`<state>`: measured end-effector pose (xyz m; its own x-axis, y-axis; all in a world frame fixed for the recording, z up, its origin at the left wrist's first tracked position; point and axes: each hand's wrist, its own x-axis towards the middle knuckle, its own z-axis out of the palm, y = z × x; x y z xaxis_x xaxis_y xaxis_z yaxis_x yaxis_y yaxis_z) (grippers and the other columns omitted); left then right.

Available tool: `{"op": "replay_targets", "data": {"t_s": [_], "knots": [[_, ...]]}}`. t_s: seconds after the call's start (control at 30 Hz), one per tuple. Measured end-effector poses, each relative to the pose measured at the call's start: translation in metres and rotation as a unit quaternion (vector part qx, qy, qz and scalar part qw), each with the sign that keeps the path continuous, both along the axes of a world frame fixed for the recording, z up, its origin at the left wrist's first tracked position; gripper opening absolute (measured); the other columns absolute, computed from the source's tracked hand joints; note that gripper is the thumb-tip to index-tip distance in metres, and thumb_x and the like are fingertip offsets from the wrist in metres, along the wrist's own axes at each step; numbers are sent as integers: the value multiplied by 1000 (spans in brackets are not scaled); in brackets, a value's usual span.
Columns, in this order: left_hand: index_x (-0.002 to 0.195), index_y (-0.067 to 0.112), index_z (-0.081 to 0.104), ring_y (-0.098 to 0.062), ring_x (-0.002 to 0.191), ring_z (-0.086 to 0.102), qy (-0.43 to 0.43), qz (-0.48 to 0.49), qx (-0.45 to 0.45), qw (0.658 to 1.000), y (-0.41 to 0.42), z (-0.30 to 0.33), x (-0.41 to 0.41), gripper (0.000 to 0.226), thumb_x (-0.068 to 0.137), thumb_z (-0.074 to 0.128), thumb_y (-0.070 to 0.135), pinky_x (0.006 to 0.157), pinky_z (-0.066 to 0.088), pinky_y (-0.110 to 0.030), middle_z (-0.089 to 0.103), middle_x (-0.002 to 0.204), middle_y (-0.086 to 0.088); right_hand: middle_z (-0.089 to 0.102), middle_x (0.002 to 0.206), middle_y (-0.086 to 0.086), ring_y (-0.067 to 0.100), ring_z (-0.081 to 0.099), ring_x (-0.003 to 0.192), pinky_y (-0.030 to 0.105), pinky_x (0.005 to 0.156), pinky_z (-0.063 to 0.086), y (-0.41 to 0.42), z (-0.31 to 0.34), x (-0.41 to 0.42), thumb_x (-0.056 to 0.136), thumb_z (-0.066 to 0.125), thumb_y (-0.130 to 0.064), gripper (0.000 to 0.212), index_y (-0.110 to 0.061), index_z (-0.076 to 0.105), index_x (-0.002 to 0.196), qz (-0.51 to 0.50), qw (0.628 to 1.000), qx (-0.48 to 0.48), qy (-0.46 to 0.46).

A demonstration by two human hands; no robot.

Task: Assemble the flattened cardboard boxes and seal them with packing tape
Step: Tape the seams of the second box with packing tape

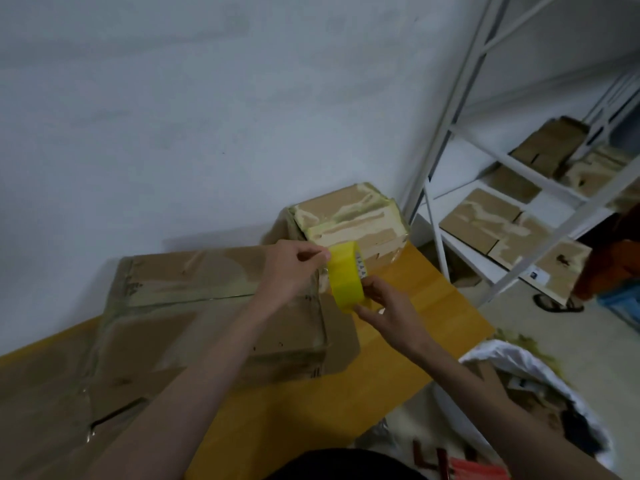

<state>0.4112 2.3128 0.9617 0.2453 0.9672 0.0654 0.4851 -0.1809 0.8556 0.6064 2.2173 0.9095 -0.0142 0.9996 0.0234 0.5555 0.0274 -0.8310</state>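
Right hand (384, 306) grips yellow tape roll (346, 277) mid-frame, left hand (294, 268) pinches its loose end, likely to pull tape for box (214, 306) on counter (433, 299).

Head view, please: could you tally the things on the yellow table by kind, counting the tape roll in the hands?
Assembled cardboard boxes: 2, the large box and the small box.
Flattened cardboard sheets: 1, the flat sheet.
Tape rolls: 1, the yellow tape roll, held by the left hand and right hand.
Total: 4

Yellow table (433, 306) (against wall): taped cardboard boxes (214, 306) on top.
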Motion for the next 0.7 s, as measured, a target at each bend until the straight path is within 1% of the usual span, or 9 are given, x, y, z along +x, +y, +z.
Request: {"op": "replay_targets", "data": {"t_s": [0.13,0.23,0.3,0.37,0.43,0.5,0.57,0.63,0.7], "knots": [[87,17,82,5,73,67,-32,4,-32,999,6,5,-9,10,79,83,22,62,48,-6,76,81,9,65,118,2,16,60,111,37,95,50,-2,5,-12,92,70,-18,32,-13,59,121,-14,999,15,-24],[83,15,81,3,68,68,-40,-4,-55,998,11,7,-14,10,74,86,18,61,50,-9,75,75,7,65,116,4,18,60,110,42,94,51,-3,8,-20,91,71,-17,31,-11,59,118,-27,999,22,-39],[83,16,81,2,66,67,-36,-13,-72,997,15,7,-16,11,74,86,18,61,50,-12,75,72,8,65,115,3,18,60,110,42,93,51,-2,10,-23,90,71,-17,30,-11,60,117,-34,998,26,-46],[84,16,79,-1,65,67,-40,-18,-94,995,17,9,-17,11,75,86,19,61,52,-16,73,70,7,65,115,2,17,60,109,39,93,51,-2,12,-25,90,71,-17,30,-12,60,117,-41,997,28,-52],[85,15,78,-6,68,69,-45,-8,-106,993,19,11,-17,11,79,83,21,64,57,-22,74,73,4,65,115,2,15,59,108,37,93,51,-1,14,-26,90,72,-17,31,-12,60,118,-46,997,29,-56],[86,13,76,-12,73,72,-54,-5,-131,990,20,13,-17,11,84,79,23,69,60,-25,76,80,0,65,116,3,16,59,109,36,92,51,-2,16,-28,89,72,-17,32,-12,60,118,-49,996,29,-62],[83,14,75,-17,77,73,-78,-13,-181,980,20,14,-18,8,85,78,20,71,60,-25,77,89,-5,65,115,2,15,59,109,33,87,51,-2,16,-30,89,72,-18,31,-13,60,118,-50,996,29,-70],[79,12,75,-18,75,72,-104,-9,-217,971,20,15,-20,7,83,80,16,70,59,-24,77,92,-9,65,115,0,14,59,107,23,79,48,-2,16,-33,89,72,-19,30,-14,60,117,-47,995,31,-82],[83,7,76,-17,74,72,-116,2,-234,965,20,16,-24,10,79,83,13,69,59,-22,77,89,-11,64,114,-3,12,58,105,11,72,40,-2,17,-35,89,72,-20,29,-16,60,115,-48,994,37,-93]]}}
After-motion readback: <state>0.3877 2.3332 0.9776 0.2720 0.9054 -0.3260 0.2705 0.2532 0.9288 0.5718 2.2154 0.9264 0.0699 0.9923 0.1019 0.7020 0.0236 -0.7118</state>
